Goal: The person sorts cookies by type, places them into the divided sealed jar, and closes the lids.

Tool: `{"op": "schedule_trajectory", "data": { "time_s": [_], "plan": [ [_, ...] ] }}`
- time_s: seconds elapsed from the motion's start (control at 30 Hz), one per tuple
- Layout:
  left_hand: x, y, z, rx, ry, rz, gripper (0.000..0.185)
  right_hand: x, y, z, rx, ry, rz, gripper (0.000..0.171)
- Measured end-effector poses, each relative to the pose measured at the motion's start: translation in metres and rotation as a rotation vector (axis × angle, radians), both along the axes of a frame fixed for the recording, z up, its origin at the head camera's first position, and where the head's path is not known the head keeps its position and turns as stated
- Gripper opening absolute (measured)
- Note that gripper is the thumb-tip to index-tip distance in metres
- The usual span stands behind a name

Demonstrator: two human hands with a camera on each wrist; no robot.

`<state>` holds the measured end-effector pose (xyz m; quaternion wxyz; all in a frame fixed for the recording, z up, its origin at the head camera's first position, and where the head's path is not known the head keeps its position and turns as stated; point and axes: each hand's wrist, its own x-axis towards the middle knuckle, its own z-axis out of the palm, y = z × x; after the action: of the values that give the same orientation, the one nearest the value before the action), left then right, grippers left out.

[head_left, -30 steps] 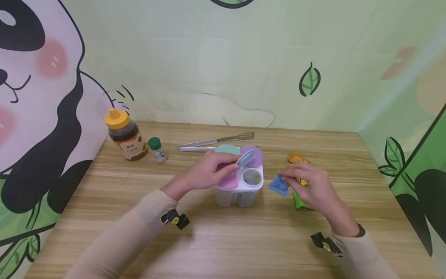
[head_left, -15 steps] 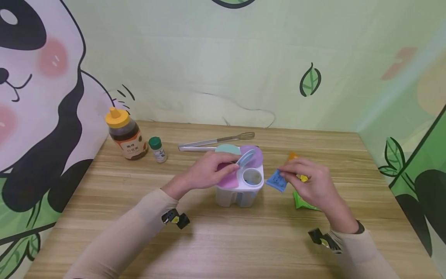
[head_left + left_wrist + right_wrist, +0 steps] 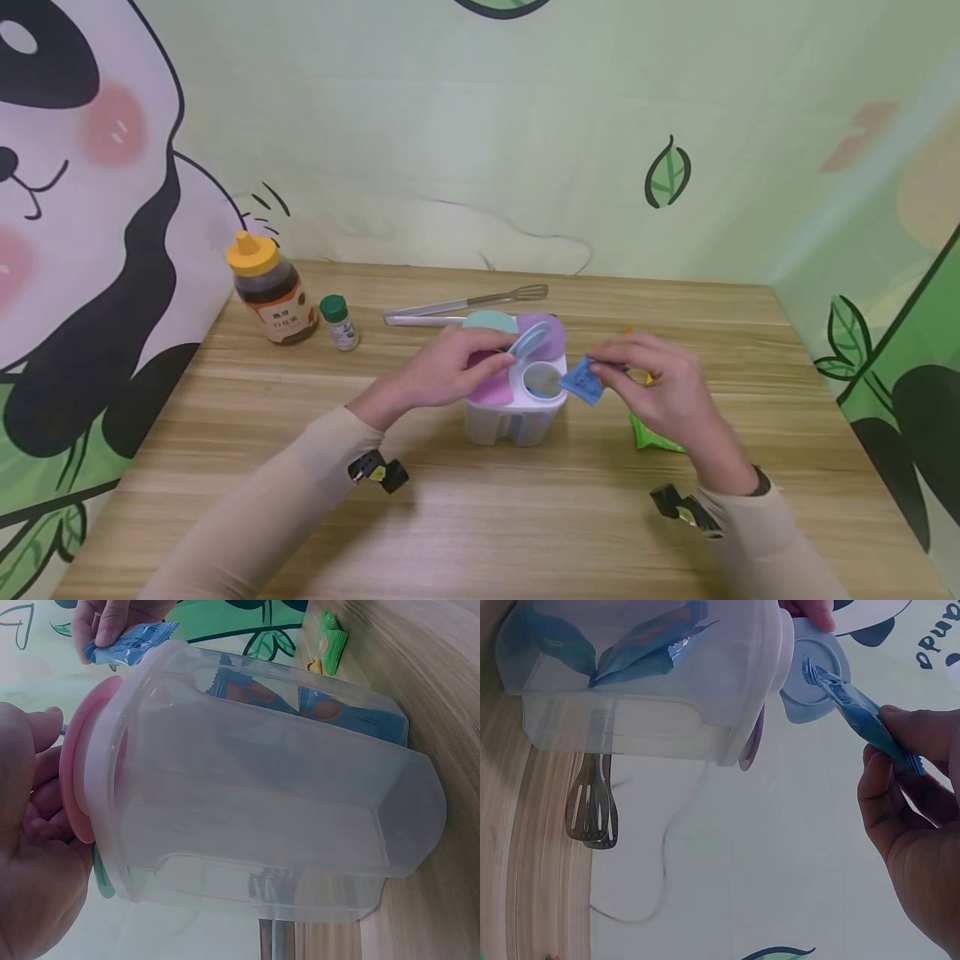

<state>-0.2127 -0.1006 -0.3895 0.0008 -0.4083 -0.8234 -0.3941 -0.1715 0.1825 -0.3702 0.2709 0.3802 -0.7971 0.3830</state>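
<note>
Small blue packet [image 3: 581,380], flat, crinkled, serrated at the end, pinched between thumb and curled fingers of the right hand [image 3: 660,385], held in the air just beside the open round hole of the clear plastic container [image 3: 514,408]. Packet tip close to the raised pale-blue flap lid [image 3: 529,340], not yet inside the opening. More blue packets visible through the container wall in the wrist views [image 3: 330,709]. Left hand [image 3: 442,371] resting on the container top, fingers curled over the pink lid [image 3: 491,385], fingertips holding the blue flap up. Just beyond those fingers, teal and purple lids. Beneath the right palm, a green packet [image 3: 654,437] on the wooden table [image 3: 480,517]; orange and yellow ones mostly hidden behind the fingers. Farther back, metal tongs [image 3: 465,307]; well off to the left, a honey bottle [image 3: 266,287] and a small green-capped jar [image 3: 339,322].
</note>
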Motion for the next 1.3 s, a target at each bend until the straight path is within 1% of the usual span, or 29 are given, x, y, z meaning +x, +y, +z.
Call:
{"op": "schedule_trajectory", "data": {
  "time_s": [0.1,0.23,0.73,1.07,1.3],
  "plan": [
    [0.000,0.000,0.000,0.001,-0.001,-0.001,0.027,-0.001,-0.002,0.000,-0.004,0.023,0.008,0.029],
    [0.000,0.000,0.000,0.004,-0.004,-0.001,0.027,-0.002,-0.005,0.001,-0.004,0.026,-0.001,0.029],
    [0.000,-0.001,-0.001,0.002,0.007,0.000,0.027,-0.004,-0.012,0.000,-0.027,-0.034,-0.007,0.023],
    [-0.001,-0.001,-0.001,-0.008,0.004,0.003,0.027,-0.006,-0.022,-0.002,-0.077,-0.041,0.039,0.024],
    [0.000,-0.001,0.000,-0.012,-0.004,0.003,0.028,-0.008,-0.027,-0.003,-0.105,-0.030,0.043,0.025]
  ]
}}
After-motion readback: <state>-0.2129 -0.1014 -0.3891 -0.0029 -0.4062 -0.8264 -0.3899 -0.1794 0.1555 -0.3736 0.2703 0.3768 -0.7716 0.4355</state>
